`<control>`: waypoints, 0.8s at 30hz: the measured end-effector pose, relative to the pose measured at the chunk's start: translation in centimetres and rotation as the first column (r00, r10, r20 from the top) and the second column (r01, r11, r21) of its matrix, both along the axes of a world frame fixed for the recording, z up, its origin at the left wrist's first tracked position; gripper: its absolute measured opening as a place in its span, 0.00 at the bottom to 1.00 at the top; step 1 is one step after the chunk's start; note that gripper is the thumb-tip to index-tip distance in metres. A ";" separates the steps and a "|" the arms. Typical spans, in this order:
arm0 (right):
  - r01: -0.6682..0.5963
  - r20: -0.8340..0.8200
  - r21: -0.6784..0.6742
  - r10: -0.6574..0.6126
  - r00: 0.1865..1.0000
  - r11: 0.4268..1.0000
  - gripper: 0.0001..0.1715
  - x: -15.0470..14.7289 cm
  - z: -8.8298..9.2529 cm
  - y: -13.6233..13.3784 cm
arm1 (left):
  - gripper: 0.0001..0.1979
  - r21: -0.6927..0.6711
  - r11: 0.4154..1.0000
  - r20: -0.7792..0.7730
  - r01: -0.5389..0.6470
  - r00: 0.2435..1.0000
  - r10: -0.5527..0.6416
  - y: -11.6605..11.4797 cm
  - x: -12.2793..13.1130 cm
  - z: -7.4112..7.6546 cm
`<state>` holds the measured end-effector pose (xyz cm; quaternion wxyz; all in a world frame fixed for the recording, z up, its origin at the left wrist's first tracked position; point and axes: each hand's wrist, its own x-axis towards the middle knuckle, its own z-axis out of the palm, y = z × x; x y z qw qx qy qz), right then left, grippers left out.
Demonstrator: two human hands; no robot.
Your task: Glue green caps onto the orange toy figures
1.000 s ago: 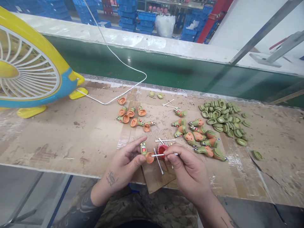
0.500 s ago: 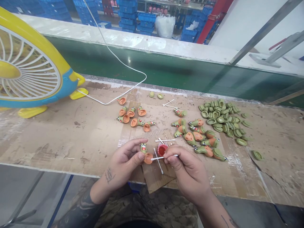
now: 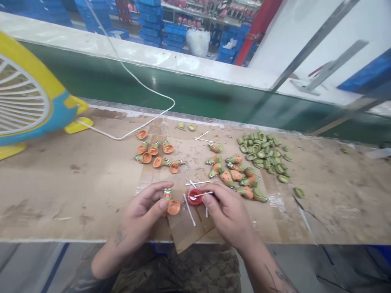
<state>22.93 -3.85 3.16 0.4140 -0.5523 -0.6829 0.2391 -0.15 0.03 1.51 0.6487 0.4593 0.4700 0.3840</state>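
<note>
Brown cardboard (image 3: 100, 199) is spreading underneath. The left hand (image 3: 149, 206) is holding the figure (image 3: 173, 207) near the front edge; the right hand (image 3: 225, 209) is pinching thumb to finger. The figure, probably light and stiff, is needing a side grip clear of its orange hollow. The cup (image 3: 195, 203) is standing beside it, the right hand's swab (image 3: 201, 195) pointing inside.

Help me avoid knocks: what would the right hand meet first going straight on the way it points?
Probably the red pot just ahead, though depth is unclear and the right hand might pass above it.
</note>
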 end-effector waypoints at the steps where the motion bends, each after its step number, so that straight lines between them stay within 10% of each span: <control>1: 0.008 0.046 0.005 -0.008 0.999 1.000 0.13 0.8 0.2 0.1 | 0.25 -0.004 1.000 -0.027 -0.026 0.999 0.026 -0.1 0.0 0.0; 4: 0.362 0.262 0.011 -0.352 0.899 0.932 0.23 5.0 0.4 0.7 | 0.23 0.017 0.995 -0.104 -0.103 0.989 0.104 -0.3 0.0 -0.1; 6: 0.649 0.424 0.018 -0.593 0.684 0.761 0.24 9.1 0.3 1.4 | 0.23 0.033 0.993 -0.145 -0.115 0.982 0.119 -0.2 -0.1 -0.2; 11: 0.794 0.590 -0.039 -0.628 0.508 0.606 0.23 17.1 -1.1 3.4 | 0.28 0.025 1.000 -0.186 0.005 0.983 0.000 0.5 -0.6 -0.7; 19: 0.741 0.578 -0.091 -0.571 0.584 0.665 0.24 16.1 0.2 -0.2 | 0.28 0.025 0.999 -0.236 0.020 0.972 -0.014 0.9 -1.7 -1.8; 24: 0.414 0.416 -0.282 -0.279 0.866 0.865 0.20 11.4 1.1 -4.7 | 0.26 0.049 0.996 -0.206 0.068 0.977 -0.056 0.8 -1.3 -0.7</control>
